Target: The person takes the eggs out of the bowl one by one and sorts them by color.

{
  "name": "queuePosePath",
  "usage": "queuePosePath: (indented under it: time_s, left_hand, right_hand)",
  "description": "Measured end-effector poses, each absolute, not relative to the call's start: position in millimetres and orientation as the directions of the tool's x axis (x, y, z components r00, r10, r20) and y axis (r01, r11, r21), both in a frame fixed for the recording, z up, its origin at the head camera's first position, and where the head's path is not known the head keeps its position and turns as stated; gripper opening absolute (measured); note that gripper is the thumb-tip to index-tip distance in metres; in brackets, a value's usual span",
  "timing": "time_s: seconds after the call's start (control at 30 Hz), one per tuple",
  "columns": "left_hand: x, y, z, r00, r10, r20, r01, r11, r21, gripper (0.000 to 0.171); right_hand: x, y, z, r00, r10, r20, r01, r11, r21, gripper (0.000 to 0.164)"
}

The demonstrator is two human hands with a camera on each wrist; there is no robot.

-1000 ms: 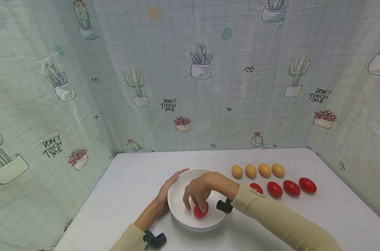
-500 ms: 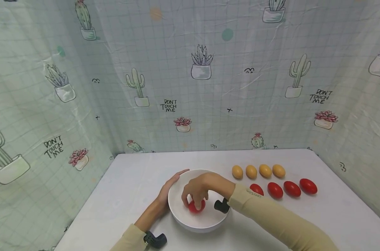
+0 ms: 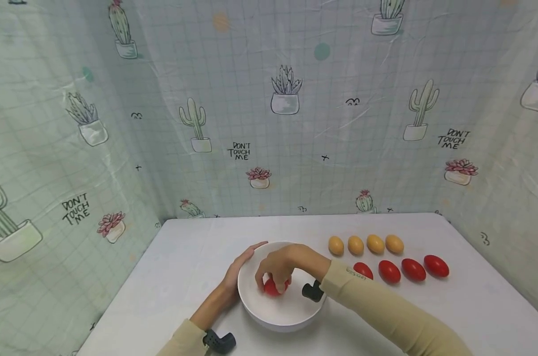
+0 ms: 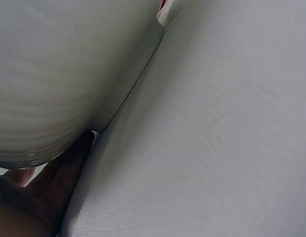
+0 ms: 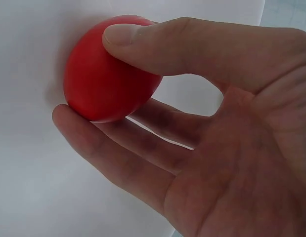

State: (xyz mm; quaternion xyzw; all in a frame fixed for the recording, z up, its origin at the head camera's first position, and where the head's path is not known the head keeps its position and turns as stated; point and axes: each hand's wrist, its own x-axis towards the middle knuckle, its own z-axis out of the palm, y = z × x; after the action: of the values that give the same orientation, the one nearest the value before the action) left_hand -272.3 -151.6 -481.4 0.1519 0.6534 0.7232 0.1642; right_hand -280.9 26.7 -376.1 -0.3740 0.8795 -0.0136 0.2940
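A white bowl (image 3: 291, 314) stands on the white table. Along its outer left side lies my left hand (image 3: 237, 269), fingers stretched round the wall. In the left wrist view the fingers (image 4: 68, 173) touch the bowl's underside (image 4: 68, 64) low down by the tabletop. My right hand (image 3: 275, 267) reaches into the bowl and holds a glossy red egg (image 3: 273, 288). Seen from the right wrist, the thumb presses on top of the red egg (image 5: 108, 74) and the other fingers lie against its lower side, close over the bowl's white inside.
To the right of the bowl lies a row of several red eggs (image 3: 413, 270), one partly hidden by the right sleeve (image 3: 384, 301). Behind them is a row of several yellow eggs (image 3: 375, 244). A cactus-print curtain (image 3: 322, 123) surrounds the table (image 3: 197, 262).
My right hand and the red egg have shifted a little left and away from me inside the bowl. The left hand stays in place against the bowl.
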Motion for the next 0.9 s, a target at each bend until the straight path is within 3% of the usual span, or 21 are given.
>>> queuePosePath:
  time_s: [0.43,0.9]
  left_hand:
    - [-274.3,-154.5,-482.6,-0.891,0.453,0.006,-0.019,-0.05,0.999,0.064]
    - [-270.3,-153.2,-481.2,-0.91,0.415,-0.012,-0.025,-0.026,0.999,0.06]
  right_hand:
    - [-280.7,40.3,-359.1,-0.521,-0.748,-0.411,-0.681,0.655,-0.327,0.04]
    - [-275.7,86.1,-323.1,-0.563,-0.788,-0.248,-0.661,0.61,-0.437,0.039]
